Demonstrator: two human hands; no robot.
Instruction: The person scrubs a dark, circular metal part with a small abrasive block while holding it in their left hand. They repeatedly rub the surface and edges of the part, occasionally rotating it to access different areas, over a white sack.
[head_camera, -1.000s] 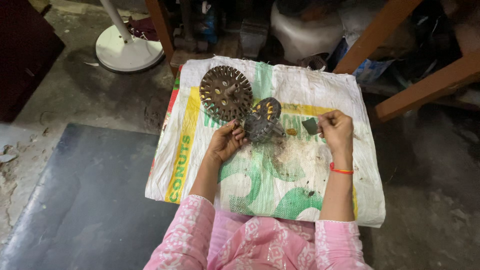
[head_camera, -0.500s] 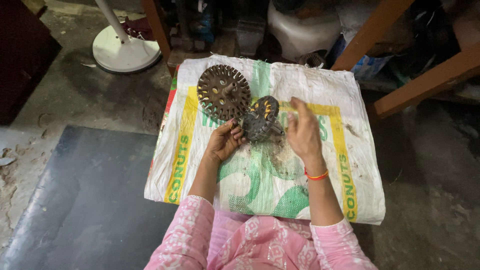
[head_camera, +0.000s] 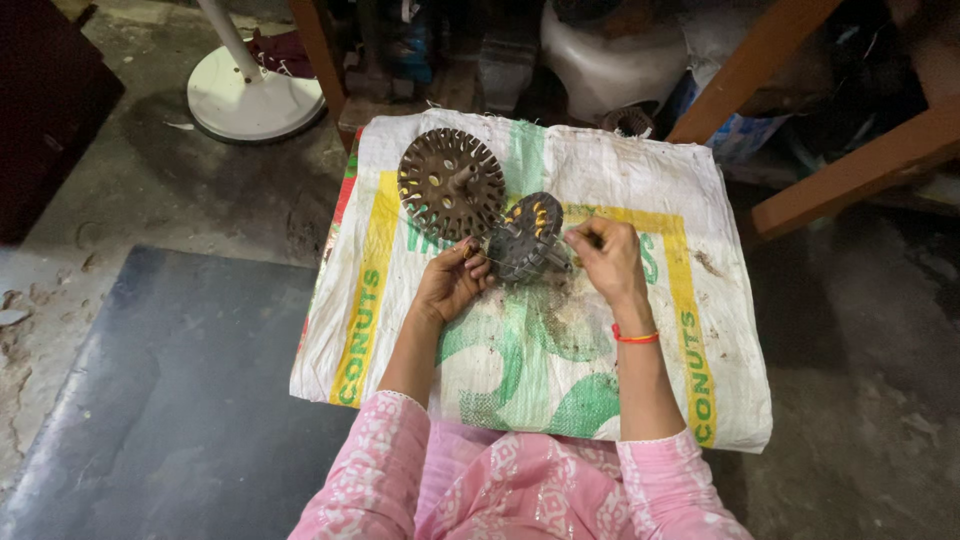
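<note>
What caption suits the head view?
Both hands, left hand and right hand, hold a slotted metal core over a woven sack, beside a round slotted disc.

One package: flattened white woven plastic sack (head_camera: 600, 170) with yellow side stripes and green printing, spread flat under both hands; blue-white packet (head_camera: 735, 135) behind.

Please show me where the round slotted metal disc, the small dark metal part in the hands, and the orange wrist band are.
slotted disc (head_camera: 450, 185), head view, its face.
dark metal part (head_camera: 525, 250), head view, its body.
orange band (head_camera: 636, 337), head view, on the wrist.
</note>
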